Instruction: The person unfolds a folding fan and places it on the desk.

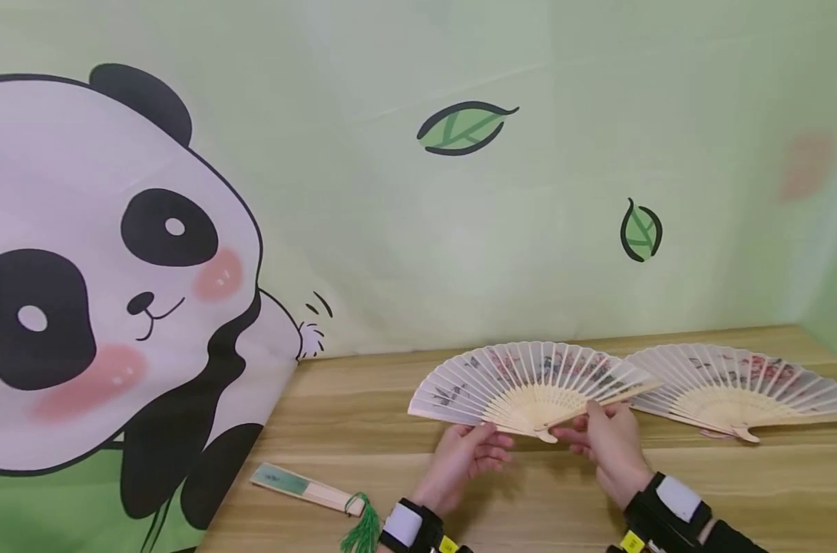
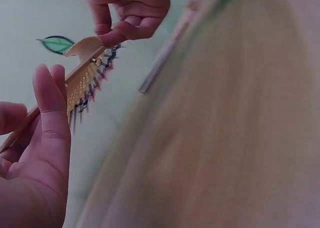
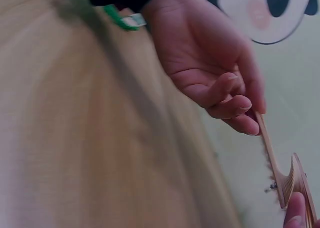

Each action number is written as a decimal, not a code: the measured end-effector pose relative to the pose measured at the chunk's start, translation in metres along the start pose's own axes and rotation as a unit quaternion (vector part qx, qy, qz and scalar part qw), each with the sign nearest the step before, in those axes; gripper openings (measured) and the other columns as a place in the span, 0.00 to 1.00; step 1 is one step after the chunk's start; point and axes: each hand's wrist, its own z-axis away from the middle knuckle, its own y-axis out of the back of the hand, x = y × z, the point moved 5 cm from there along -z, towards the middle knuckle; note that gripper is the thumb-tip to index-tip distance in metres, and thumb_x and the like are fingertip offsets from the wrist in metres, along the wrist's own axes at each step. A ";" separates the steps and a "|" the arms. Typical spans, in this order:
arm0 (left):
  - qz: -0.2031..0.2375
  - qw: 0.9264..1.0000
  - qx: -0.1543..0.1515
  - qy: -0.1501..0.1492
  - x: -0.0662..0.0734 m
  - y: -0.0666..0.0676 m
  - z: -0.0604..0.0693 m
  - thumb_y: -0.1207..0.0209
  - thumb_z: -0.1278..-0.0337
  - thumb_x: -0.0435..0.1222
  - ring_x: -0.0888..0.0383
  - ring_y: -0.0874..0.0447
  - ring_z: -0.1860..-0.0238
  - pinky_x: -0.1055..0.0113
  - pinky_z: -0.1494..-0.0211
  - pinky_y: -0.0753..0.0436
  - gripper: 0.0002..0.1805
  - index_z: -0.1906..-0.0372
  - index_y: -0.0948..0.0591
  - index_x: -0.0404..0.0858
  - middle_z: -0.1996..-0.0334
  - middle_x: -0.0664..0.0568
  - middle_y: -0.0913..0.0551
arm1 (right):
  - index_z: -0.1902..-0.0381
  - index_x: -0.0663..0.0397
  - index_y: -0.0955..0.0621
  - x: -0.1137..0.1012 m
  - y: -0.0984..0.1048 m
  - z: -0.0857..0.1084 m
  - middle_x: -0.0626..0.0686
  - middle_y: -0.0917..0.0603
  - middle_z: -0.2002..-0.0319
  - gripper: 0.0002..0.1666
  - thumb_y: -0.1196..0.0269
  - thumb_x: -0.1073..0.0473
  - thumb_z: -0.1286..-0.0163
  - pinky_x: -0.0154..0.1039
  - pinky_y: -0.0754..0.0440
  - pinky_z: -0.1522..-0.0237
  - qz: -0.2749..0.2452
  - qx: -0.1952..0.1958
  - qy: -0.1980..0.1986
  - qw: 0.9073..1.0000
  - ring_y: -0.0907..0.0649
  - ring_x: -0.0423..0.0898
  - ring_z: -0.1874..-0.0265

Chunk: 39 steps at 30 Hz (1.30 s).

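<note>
A folding fan (image 1: 529, 388) with pale ribs and a white, flower-painted leaf is spread wide above the table. My left hand (image 1: 465, 459) pinches its left guard stick between thumb and fingers. On the other side my right hand (image 1: 613, 442) holds the right guard stick near the pivot. In the left wrist view the fan (image 2: 82, 78) is seen edge-on, the left hand (image 2: 42, 138) at its near stick and the right hand (image 2: 132, 13) by its curved pivot end. The right wrist view shows the left hand (image 3: 210, 63) gripping one stick.
A second spread fan (image 1: 743, 392) lies at the right, partly behind the first. A closed fan (image 1: 308, 488) with a green tassel (image 1: 363, 526) lies at the left of the wooden table (image 1: 363, 384). Behind stands a green backdrop (image 1: 363, 230) with a printed panda (image 1: 149, 307).
</note>
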 end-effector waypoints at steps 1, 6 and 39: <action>-0.003 1.000 -0.012 0.006 -0.004 -0.003 0.002 0.47 0.31 0.36 0.61 0.15 0.71 0.73 0.69 0.19 0.12 0.53 0.23 0.31 0.68 0.48 0.14 | 0.55 0.61 0.40 0.004 0.006 0.002 0.50 0.24 0.71 0.09 0.60 0.59 0.20 0.34 0.19 0.74 0.004 0.002 -0.004 1.000 0.14 0.40 0.75; 0.008 0.998 -0.052 0.039 -0.019 -0.012 0.015 0.50 0.30 0.38 0.60 0.15 0.70 0.72 0.69 0.19 0.14 0.52 0.25 0.29 0.68 0.47 0.14 | 0.55 0.62 0.40 0.019 0.027 0.013 0.50 0.23 0.71 0.09 0.60 0.59 0.20 0.35 0.17 0.71 0.008 0.005 -0.020 1.000 0.14 0.41 0.73; 0.063 0.955 -0.130 0.258 -0.037 -0.008 0.057 0.64 0.23 0.41 0.67 0.18 0.72 0.84 0.70 0.24 0.26 0.46 0.25 0.23 0.64 0.47 0.15 | 0.47 0.73 0.39 0.061 0.057 0.045 0.53 0.19 0.74 0.16 0.60 0.61 0.21 0.40 0.15 0.66 -0.075 -0.027 -0.150 0.985 0.13 0.47 0.73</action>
